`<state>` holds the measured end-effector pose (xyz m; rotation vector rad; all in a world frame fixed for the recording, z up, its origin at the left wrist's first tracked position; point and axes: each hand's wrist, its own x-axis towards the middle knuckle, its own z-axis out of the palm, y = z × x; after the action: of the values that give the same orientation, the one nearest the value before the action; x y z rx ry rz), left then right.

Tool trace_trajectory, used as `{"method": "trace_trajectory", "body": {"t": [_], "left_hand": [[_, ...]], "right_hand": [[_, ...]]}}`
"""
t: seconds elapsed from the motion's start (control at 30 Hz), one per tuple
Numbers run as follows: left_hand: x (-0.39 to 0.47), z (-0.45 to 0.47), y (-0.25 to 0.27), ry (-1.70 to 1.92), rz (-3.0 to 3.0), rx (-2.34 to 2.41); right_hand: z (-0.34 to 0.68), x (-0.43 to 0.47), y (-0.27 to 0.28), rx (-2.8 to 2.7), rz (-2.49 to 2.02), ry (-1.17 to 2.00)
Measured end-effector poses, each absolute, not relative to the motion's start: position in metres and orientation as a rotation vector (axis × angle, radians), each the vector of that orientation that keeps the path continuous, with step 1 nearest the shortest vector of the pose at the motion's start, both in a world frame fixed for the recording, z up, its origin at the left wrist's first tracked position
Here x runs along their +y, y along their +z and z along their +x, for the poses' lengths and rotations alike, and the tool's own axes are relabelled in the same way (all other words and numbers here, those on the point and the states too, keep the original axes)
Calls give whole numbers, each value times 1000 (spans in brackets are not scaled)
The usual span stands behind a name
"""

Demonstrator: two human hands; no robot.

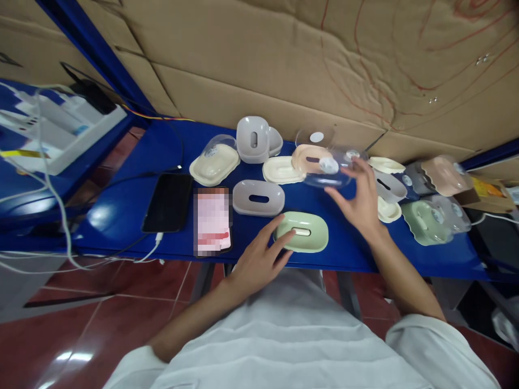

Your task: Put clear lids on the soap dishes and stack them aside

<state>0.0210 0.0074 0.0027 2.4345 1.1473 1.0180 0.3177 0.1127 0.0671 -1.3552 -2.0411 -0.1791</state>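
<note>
Left hand rests on the green soap dish at the near edge of the blue desk, fingers spread, touching its left rim, not gripping; right hand open, fingertips at the clear lid, which looks to sit over the pink dish. Grey dish just behind the green one; two phones left of it.

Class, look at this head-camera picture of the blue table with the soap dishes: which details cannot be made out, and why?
- Head view: second phone's screen is blurred, unreadable.
- Clear lid under the right hand: motion-blurred, grip unclear.
- Green dish: left hand fingers cover its near-left end.
- Stickers on the lids: too small to read.
- Dishes at far right overlap; count uncertain.
</note>
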Motion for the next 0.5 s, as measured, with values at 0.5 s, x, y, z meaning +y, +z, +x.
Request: {"method": "trace_trajectory", "body": {"t": [0.5], "left_hand": [[12, 19, -3, 995, 2227, 1150]], "right_hand": [[297, -23, 9, -2239, -1325, 102]]}}
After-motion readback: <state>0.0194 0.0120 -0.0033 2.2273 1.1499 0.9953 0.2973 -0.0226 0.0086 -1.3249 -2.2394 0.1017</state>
